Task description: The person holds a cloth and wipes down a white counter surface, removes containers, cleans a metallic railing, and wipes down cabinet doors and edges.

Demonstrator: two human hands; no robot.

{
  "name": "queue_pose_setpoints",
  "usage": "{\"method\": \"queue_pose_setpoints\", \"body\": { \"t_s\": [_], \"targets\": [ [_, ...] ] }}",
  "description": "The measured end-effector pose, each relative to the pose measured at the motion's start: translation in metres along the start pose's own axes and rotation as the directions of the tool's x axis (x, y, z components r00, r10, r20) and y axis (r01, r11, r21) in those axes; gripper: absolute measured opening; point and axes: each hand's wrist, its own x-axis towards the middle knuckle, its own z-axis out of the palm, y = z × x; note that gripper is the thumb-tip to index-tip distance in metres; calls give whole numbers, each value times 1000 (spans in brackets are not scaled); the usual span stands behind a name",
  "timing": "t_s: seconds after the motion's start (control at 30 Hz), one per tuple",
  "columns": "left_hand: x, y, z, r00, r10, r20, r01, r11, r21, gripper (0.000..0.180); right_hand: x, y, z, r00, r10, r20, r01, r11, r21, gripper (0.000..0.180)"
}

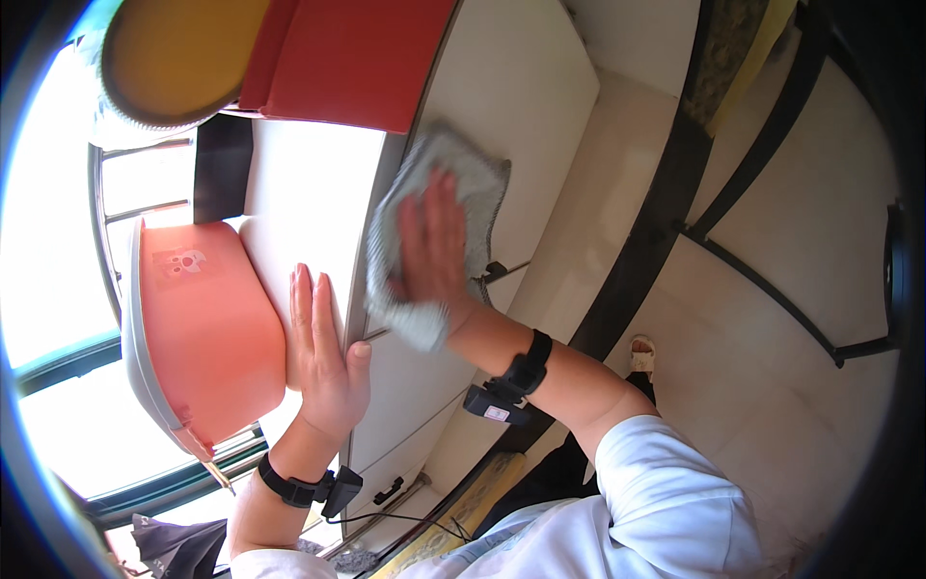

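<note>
My right hand presses a grey-green cloth against the white front of a cabinet, close to its top edge. The fingers lie long over the cloth and are slightly blurred; part of the cloth bunches below the palm. My left hand rests flat on the cabinet's white top, thumb apart and holding nothing. Right beside its fingers stands a pink plastic bin with a pale rim. Black bands with small boxes circle both wrists.
A red box and a round yellow-brown thing sit at the cabinet's far end. Bright windows line the left. Black metal furniture legs stand on the pale tiled floor to the right. A dark handle juts from the cabinet front.
</note>
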Motion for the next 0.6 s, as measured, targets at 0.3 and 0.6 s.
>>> {"method": "queue_pose_setpoints", "body": {
  "t_s": [0.3,0.6],
  "targets": [
    [-6,7,-6,999,-27,17,27,999,-23,59,142,89,-56,968,85,-235,-133,972,-196,80],
    [0,7,0,998,-46,30,45,999,27,64,13,258,-74,460,877,-137,-448,362,818,57]
  ]
}}
